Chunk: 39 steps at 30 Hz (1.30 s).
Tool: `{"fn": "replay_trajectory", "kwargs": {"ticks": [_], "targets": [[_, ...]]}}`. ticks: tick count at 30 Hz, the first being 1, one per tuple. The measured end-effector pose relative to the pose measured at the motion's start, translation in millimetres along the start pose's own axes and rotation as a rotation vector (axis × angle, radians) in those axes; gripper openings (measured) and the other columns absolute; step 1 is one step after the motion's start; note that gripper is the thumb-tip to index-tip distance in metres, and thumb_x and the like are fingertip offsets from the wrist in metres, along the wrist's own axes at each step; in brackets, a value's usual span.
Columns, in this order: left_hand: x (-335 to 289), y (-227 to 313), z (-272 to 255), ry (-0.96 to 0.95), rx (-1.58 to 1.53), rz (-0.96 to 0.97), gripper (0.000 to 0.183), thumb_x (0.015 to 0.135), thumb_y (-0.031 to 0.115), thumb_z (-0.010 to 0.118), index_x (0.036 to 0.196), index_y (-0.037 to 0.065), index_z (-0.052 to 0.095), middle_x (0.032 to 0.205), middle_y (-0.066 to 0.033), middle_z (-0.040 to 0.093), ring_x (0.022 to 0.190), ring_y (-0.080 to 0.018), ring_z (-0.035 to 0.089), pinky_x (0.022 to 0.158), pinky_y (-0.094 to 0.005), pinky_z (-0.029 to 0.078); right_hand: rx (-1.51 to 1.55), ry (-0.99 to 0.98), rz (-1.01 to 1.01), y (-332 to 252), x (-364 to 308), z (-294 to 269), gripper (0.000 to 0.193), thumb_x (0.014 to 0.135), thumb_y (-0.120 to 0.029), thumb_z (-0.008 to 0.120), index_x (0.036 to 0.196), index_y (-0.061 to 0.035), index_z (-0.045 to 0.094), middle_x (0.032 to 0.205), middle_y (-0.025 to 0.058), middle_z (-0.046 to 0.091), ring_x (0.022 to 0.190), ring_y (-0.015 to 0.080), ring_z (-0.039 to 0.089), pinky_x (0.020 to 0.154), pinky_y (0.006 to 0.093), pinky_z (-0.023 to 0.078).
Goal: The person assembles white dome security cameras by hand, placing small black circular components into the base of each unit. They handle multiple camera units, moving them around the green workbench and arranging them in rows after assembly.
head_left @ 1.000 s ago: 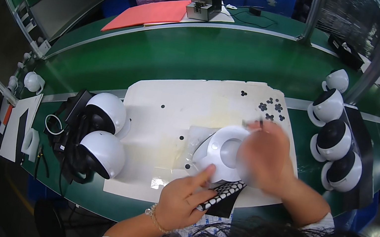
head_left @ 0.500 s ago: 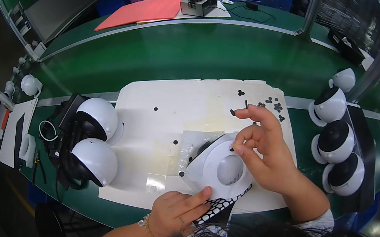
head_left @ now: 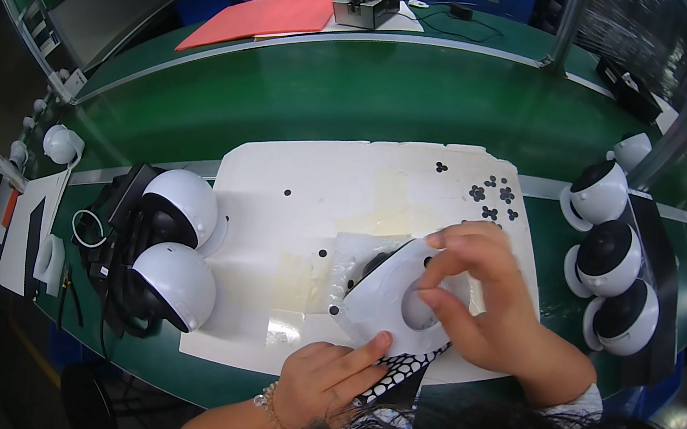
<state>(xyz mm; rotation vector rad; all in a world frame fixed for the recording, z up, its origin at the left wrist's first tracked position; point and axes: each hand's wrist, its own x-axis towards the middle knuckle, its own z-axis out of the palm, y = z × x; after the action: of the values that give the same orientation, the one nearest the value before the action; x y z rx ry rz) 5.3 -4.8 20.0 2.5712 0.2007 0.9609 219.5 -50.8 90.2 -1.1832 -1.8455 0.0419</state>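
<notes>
A white ball-shaped camera (head_left: pixel 367 317) lies on the work sheet with its round base turned up. My left hand (head_left: pixel 320 390) holds it at the near edge, index finger stretched onto the rim. Below that finger runs a black strip with a white honeycomb pattern (head_left: pixel 401 371). Over the base hangs my right hand (head_left: pixel 475 296), its fingers curled and thumb and a fingertip close together; whatever they pinch is hidden. A small black round pad (head_left: pixel 427 262) shows on the base ring beside these fingers. More black pads (head_left: pixel 322 254) dot the sheet left of the camera.
Two white cameras (head_left: pixel 173 284) with black cables stand left of the pale sheet (head_left: pixel 252 272). Several more cameras (head_left: pixel 610 250) line the right side. Clusters of black pads (head_left: pixel 492 194) lie at the sheet's far right. Cutters (head_left: pixel 71 296) rest at left; a metal box (head_left: pixel 366 0) stands behind.
My right hand has curled its raised fingers down over the base; the black pads on those fingertips no longer show. My left hand stays on the camera. The whole view has shifted slightly.
</notes>
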Motion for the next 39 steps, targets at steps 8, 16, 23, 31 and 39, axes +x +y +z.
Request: {"fn": "replay_trajectory", "kwargs": {"ticks": [8,16,23,31,39], "targets": [[0.0,2.8,-0.1,-0.016,-0.016,-0.040,0.022,0.067,0.012,0.057,0.086,0.001,0.061,0.117,-0.0144,0.056,0.061,-0.0172,0.055,0.057,-0.0275,0.045,0.190,-0.144,0.130,4.2,-0.8,18.7,0.047,0.075,0.004,0.055,0.119,-0.0030,0.038,0.082,0.0052,0.054,0.085,0.0259,0.050,0.095,0.0445,0.027],[0.8,1.9,-0.4,-0.001,-0.006,-0.017,0.023,0.068,0.014,0.057,0.086,0.002,0.061,0.119,-0.0128,0.055,0.062,-0.0163,0.054,0.058,-0.0276,0.045,-0.246,-0.131,-0.010,-12.6,-5.4,16.6,0.035,0.073,-0.001,0.060,0.106,-0.0073,0.050,0.088,0.0023,0.059,0.095,0.0239,0.055,0.098,0.0476,0.021],[0.5,1.9,-1.4,-0.014,0.027,-0.016,0.026,0.060,0.011,0.060,0.086,0.003,0.061,0.121,-0.0117,0.053,0.060,-0.0161,0.053,0.056,-0.0278,0.044,-0.231,-0.046,0.176,-18.1,-30.1,5.1,0.012,0.076,-0.014,0.063,0.087,-0.0126,0.058,0.125,0.0113,0.046,0.124,0.0320,0.034,0.101,0.0495,0.015],[1.0,0.9,8.1,0.061,0.057,0.008,0.031,0.051,0.003,0.060,0.082,0.002,0.062,0.121,-0.0141,0.053,0.055,-0.0174,0.052,0.053,-0.0275,0.043,0.089,-0.174,0.305,-6.0,-58.1,2.7,0.005,0.083,-0.015,0.058,0.085,-0.0099,0.057,0.138,0.0190,0.028,0.131,0.0407,0.014,0.102,0.0471,0.014],[1.9,1.1,8.4,0.069,0.054,0.010,0.030,0.050,0.003,0.061,0.080,0.001,0.062,0.120,-0.0160,0.053,0.053,-0.0176,0.052,0.051,-0.0276,0.043,0.096,-0.172,0.284,-7.2,-55.7,6.4,0.005,0.083,-0.015,0.057,0.084,-0.0101,0.057,0.137,0.0178,0.031,0.130,0.0403,0.018,0.101,0.0468,0.016]]}}
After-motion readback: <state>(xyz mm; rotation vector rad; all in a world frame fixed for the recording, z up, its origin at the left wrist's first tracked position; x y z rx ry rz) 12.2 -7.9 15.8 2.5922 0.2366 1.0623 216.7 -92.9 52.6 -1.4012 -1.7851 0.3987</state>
